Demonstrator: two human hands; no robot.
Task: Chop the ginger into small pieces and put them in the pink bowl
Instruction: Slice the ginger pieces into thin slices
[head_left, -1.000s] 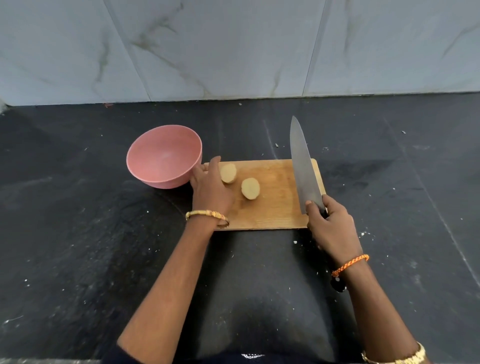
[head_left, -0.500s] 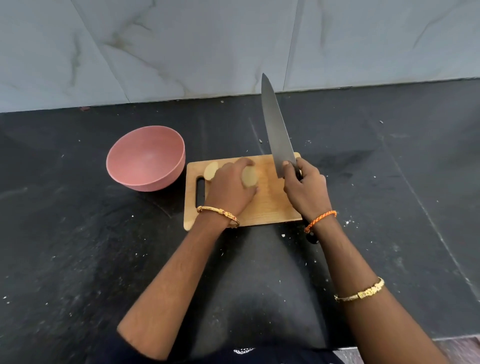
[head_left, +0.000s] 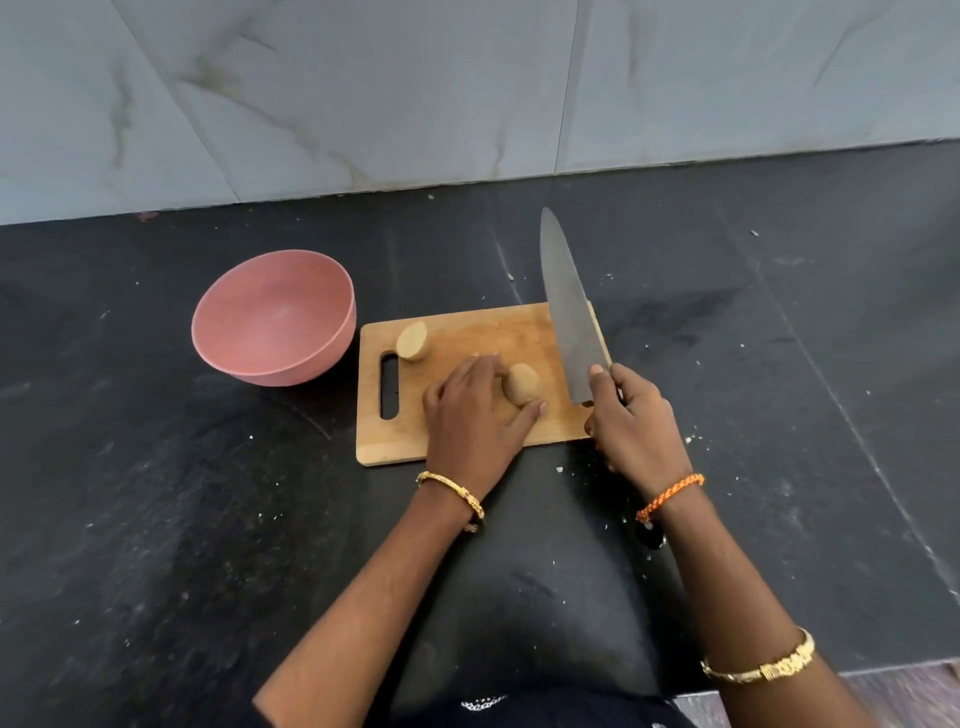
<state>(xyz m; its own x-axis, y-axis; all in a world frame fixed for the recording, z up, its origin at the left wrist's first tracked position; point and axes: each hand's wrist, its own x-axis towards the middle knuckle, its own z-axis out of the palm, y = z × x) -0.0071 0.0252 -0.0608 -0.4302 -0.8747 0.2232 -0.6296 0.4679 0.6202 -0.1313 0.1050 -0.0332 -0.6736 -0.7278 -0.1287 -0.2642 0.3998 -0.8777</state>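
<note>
At centre frame the left hand pins one ginger piece to the wooden cutting board, fingers and thumb curled round it. Just right of it, the right hand grips the knife by its handle, blade pointing toward the top of the frame. A second ginger piece lies at the board's upper left corner, beside the pink bowl on the dark countertop.
</note>
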